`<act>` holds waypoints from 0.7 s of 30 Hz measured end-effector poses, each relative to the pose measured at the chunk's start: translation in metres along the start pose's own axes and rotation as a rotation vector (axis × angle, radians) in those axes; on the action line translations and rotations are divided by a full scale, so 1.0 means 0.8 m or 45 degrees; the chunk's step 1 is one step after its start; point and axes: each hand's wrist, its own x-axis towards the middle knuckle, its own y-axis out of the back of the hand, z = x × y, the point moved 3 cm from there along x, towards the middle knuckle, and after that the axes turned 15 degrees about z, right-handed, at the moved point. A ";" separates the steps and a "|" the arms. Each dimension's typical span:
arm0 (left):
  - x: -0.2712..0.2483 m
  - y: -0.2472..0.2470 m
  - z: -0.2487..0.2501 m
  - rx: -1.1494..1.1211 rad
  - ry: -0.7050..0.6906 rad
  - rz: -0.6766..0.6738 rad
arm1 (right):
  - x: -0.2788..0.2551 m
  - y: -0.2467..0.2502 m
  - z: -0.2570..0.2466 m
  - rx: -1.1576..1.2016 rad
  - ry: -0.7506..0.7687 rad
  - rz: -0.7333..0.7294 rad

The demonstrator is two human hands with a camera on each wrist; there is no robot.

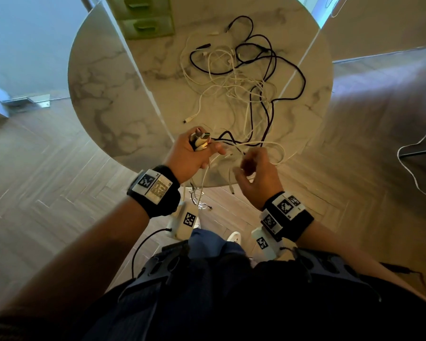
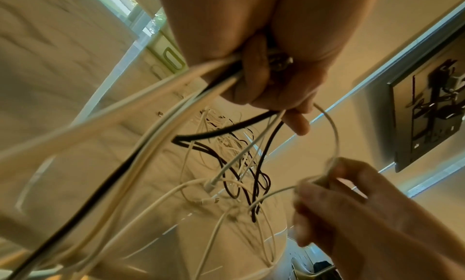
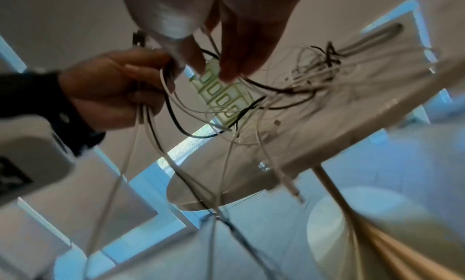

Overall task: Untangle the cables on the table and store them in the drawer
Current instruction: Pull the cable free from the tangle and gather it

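While the left hand curls tight around a bunch of white and black cable ends above the near edge of the round marble-patterned table, the right hand pinches one thin white cable between thumb and fingertips. Beyond them sprawls the tangled heap of white and black cables, and the green drawer unit stands at the far edge.

White and black cables — white grey-veined marble table — pale green drawer unit
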 end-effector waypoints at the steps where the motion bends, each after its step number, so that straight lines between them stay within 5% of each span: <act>1: 0.002 0.001 -0.001 -0.009 0.006 0.018 | -0.006 0.003 0.003 0.055 -0.067 0.072; 4: 0.006 -0.001 -0.002 -0.018 0.015 0.047 | -0.014 -0.008 0.027 -0.129 -0.203 -0.136; 8: 0.000 -0.012 0.005 -0.026 -0.026 0.024 | -0.004 -0.029 0.037 -0.434 0.110 -0.558; 14: 0.002 -0.033 0.008 -0.027 -0.037 -0.018 | 0.042 -0.049 0.035 -0.748 0.009 -0.559; 18: 0.002 -0.043 0.008 -0.041 -0.043 -0.019 | 0.049 -0.050 0.046 -0.994 0.084 -0.557; 21: 0.007 -0.043 0.005 0.003 -0.068 0.053 | 0.041 -0.050 0.055 -0.894 0.232 -0.536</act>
